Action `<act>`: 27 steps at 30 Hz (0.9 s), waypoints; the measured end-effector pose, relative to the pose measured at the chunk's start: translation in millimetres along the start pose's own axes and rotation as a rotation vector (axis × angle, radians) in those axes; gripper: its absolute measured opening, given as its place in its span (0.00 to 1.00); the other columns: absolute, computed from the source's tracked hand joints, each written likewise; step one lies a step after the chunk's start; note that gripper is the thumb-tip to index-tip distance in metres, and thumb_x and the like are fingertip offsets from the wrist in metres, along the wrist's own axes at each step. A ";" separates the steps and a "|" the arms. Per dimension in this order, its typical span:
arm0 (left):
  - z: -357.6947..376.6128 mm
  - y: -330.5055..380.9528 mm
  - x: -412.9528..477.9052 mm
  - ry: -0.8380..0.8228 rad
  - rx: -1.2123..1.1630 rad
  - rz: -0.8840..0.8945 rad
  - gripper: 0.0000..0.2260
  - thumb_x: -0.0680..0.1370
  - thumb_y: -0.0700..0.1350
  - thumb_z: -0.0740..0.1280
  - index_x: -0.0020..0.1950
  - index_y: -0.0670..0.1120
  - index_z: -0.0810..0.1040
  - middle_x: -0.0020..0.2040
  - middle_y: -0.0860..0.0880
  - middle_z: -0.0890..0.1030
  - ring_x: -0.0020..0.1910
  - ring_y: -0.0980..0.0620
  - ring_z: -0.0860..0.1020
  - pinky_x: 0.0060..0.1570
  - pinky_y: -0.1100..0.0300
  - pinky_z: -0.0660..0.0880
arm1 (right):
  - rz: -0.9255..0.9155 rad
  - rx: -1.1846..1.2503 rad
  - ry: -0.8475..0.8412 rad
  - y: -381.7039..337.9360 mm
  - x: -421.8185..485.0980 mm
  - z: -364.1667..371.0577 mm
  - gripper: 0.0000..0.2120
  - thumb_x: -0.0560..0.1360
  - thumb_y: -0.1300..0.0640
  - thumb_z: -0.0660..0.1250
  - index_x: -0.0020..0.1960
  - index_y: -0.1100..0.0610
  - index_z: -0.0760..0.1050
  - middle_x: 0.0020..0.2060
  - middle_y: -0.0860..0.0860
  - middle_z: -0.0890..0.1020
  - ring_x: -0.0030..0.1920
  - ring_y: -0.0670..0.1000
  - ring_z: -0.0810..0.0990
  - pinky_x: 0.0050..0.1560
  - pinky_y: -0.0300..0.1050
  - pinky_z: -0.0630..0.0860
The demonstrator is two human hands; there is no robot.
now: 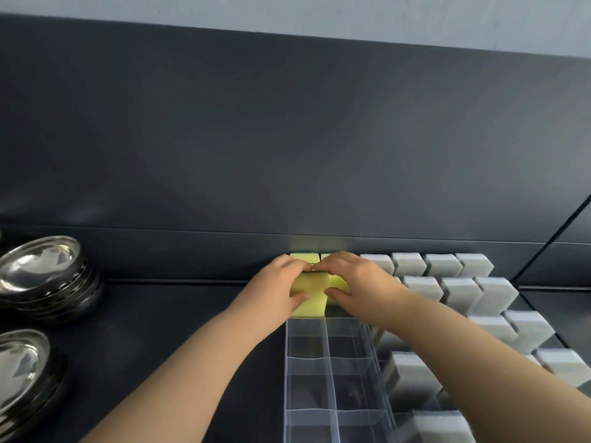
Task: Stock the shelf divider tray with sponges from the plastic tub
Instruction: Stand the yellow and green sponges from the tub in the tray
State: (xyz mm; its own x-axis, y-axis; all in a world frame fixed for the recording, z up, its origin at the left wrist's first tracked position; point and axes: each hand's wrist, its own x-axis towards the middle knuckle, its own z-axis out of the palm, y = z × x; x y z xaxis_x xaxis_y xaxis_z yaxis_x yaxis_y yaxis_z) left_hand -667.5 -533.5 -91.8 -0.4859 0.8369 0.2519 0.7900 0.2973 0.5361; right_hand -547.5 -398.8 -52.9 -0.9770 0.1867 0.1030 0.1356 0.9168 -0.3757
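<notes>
A clear plastic divider tray (331,383) runs from the shelf's back wall toward me, with several bare compartments in its near part. A yellow sponge (311,294) stands upright in a far compartment of the left column. My left hand (276,290) grips its left side, thumb on the front face. My right hand (353,284) holds its right side, fingertips meeting the left hand's on top. More yellow sponges (305,258) sit behind it against the back wall, and another (339,282) shows under my right hand. No plastic tub is in view.
Several white and grey sponges (460,289) stand in rows to the right of the tray. Stacked steel bowls (41,271) sit at the far left, another stack (22,369) nearer. The dark shelf back wall (287,139) rises right behind the tray.
</notes>
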 end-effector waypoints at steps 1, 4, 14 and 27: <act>2.0 -0.2 0.6 -0.002 0.000 -0.005 0.19 0.74 0.46 0.70 0.63 0.52 0.73 0.60 0.55 0.70 0.53 0.55 0.71 0.50 0.65 0.67 | 0.000 -0.019 -0.011 2.1 0.3 0.3 0.19 0.75 0.58 0.64 0.66 0.52 0.70 0.62 0.49 0.73 0.62 0.49 0.72 0.63 0.43 0.67; 6.8 -2.2 1.3 0.007 0.008 -0.025 0.17 0.74 0.48 0.70 0.61 0.51 0.72 0.58 0.55 0.71 0.48 0.57 0.70 0.46 0.65 0.66 | -0.015 -0.083 -0.048 6.6 1.7 1.9 0.18 0.76 0.58 0.63 0.66 0.54 0.71 0.64 0.49 0.71 0.63 0.50 0.71 0.64 0.44 0.67; 7.7 -12.7 -7.0 0.101 0.017 0.056 0.17 0.72 0.48 0.71 0.59 0.48 0.76 0.52 0.60 0.66 0.46 0.58 0.71 0.47 0.64 0.71 | -0.104 -0.257 -0.043 7.6 4.7 9.9 0.18 0.78 0.56 0.60 0.68 0.53 0.69 0.66 0.48 0.70 0.65 0.50 0.68 0.62 0.46 0.69; 18.9 -16.0 -21.8 0.094 0.211 0.221 0.13 0.69 0.43 0.75 0.51 0.41 0.81 0.49 0.48 0.80 0.49 0.48 0.78 0.39 0.56 0.78 | -0.128 -0.463 -0.166 11.5 -1.5 29.7 0.14 0.77 0.57 0.58 0.62 0.54 0.72 0.62 0.49 0.73 0.61 0.53 0.70 0.59 0.48 0.70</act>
State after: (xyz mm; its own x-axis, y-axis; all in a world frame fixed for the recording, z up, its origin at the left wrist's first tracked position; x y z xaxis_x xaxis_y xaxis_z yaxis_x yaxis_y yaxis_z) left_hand -662.5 -547.8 -121.1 -0.3183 0.8489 0.4219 0.9357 0.2101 0.2833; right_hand -549.3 -399.1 -84.8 -0.9984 0.0386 -0.0408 0.0351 0.9960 0.0821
